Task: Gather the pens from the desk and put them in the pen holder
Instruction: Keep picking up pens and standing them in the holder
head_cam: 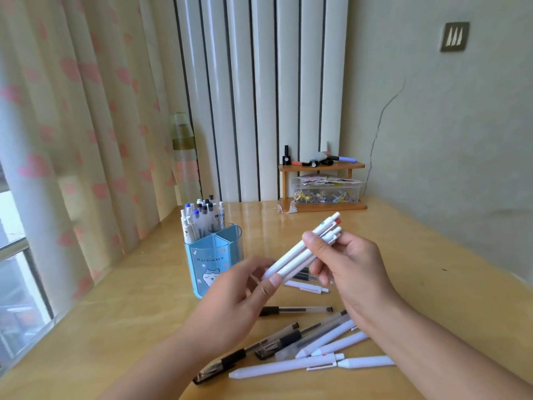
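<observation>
Holding a bundle of white pens [302, 249] at the centre of the frame, the right hand [349, 264] has its thumb and fingers closed round the upper half of the bundle, which slants from lower left up to upper right. The left hand [245, 295] meets the lower ends of those pens, with thumb and fingertips pinched on their tips, so both hands grip the same bundle above the counter [432, 284].

Left of the hands, in the middle of the frame, stands the blue pen holder [209, 255], upright and divided into compartments. Its rear compartments already hold a cluster of pens [202, 219] standing on end; the front compartment looks empty. The left hand's fingers partly overlap the holder's lower right side in this view.

Below the hands, loose pens lie scattered on the counter: a clear pen with a black grip [294, 310] lying crosswise, a white pen [307, 287] just under the bundle, several black-clipped pens [259, 345] toward the lower centre, and long white pens [288, 366] along the bottom, some passing under the right forearm.

At the back right of centre sits a small wooden shelf [321, 167] with little bottles on top and a clear box of clips [326, 192] beneath. A heart-print curtain [86, 125] fills the left.
</observation>
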